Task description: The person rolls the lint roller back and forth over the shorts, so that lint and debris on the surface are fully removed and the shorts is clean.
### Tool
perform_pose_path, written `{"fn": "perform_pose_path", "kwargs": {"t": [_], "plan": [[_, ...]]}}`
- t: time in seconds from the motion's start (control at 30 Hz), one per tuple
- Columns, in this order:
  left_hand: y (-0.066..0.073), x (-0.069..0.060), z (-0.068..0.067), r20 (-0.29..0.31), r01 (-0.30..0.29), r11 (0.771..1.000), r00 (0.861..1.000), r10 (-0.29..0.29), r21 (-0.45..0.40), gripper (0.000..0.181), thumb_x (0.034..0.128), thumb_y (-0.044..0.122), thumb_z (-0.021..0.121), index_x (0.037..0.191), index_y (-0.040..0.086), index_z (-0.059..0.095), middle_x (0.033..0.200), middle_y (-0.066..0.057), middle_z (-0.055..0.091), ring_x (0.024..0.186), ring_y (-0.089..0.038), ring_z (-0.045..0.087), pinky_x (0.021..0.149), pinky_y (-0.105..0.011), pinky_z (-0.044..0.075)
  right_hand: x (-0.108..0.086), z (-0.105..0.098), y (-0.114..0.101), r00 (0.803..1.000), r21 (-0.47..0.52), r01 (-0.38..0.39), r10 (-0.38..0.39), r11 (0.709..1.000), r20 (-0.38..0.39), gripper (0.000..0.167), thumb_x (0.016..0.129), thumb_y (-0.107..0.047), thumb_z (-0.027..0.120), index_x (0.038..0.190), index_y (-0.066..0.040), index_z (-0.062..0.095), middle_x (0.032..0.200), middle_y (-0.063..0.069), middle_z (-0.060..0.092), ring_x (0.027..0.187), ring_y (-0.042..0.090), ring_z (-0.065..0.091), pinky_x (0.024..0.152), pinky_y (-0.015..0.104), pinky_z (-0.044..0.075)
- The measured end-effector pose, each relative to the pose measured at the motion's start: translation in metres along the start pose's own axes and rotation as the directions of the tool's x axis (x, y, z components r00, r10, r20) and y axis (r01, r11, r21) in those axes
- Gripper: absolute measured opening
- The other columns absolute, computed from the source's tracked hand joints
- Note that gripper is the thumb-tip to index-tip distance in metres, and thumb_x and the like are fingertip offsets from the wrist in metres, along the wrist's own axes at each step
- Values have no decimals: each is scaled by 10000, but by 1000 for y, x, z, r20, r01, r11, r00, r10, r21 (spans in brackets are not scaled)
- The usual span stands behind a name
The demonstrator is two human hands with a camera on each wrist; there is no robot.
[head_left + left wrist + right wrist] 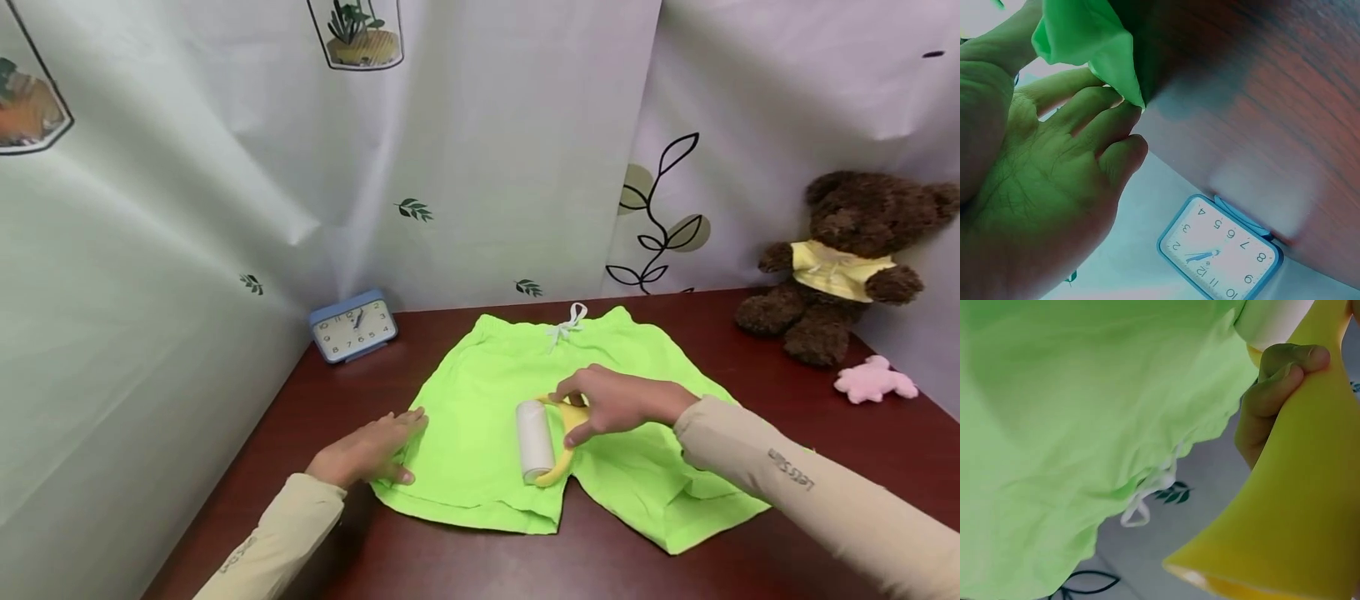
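Neon green shorts (480, 400) with a white drawstring (567, 327) lie spread flat, waistband toward the wall. My right hand (618, 402) grips the yellow handle (573, 415) of a lint roller, whose white roll (535, 440) rests on the shorts left of their middle. In the right wrist view, fingers (1279, 387) curl round the yellow handle (1310, 475). My left hand (371, 448) rests with fingers extended on the left edge of the shorts; in the left wrist view its fingertips (1125, 115) are at the green cloth (1094, 31).
A blue-framed clock (354, 327) stands at the back left of the dark red table (450, 567). At the back right sit a brown teddy bear (840, 258) in a yellow top and a small pink toy (875, 380). A patterned sheet (487, 150) hangs behind.
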State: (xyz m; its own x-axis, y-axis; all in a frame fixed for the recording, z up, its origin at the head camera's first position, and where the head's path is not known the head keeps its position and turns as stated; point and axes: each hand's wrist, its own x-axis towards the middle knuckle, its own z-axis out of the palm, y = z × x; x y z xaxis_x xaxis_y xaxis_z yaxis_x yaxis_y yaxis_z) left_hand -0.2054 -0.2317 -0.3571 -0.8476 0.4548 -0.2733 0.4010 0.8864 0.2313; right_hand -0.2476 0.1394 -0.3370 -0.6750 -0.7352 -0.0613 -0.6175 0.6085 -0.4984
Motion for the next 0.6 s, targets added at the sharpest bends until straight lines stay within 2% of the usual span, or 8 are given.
{"fn": "perform_pose_path", "kwargs": {"t": [0.3, 0.5, 0.6], "plan": [[5, -1, 1, 6, -5, 1000, 1000, 5, 11, 844, 789, 181, 828, 1498, -31, 423, 1592, -219, 387, 1471, -483, 342, 1190, -617, 318, -44, -14, 27, 999, 23, -48, 49, 999, -20, 600, 764, -366, 861, 1224, -17, 698, 911, -53, 686, 763, 78, 543, 678, 209, 466], [3, -2, -1, 3, 0, 1000, 1000, 0, -5, 846, 792, 180, 825, 1502, -30, 415, 1597, -224, 376, 1449, -538, 336, 1172, -649, 318, -66, -21, 39, 997, 1, -66, 66, 998, -31, 615, 775, -370, 852, 1251, -18, 686, 924, -69, 665, 803, 54, 522, 684, 202, 438], [2, -1, -1, 2, 6, 1000, 1000, -6, -11, 845, 798, 181, 822, 1508, -21, 411, 1602, -216, 371, 1451, -539, 331, 1175, -649, 314, -75, -25, 43, 997, -12, -76, 75, 997, -28, 628, 786, -387, 843, 1264, -14, 678, 988, -50, 688, 811, 39, 518, 686, 200, 436]]}}
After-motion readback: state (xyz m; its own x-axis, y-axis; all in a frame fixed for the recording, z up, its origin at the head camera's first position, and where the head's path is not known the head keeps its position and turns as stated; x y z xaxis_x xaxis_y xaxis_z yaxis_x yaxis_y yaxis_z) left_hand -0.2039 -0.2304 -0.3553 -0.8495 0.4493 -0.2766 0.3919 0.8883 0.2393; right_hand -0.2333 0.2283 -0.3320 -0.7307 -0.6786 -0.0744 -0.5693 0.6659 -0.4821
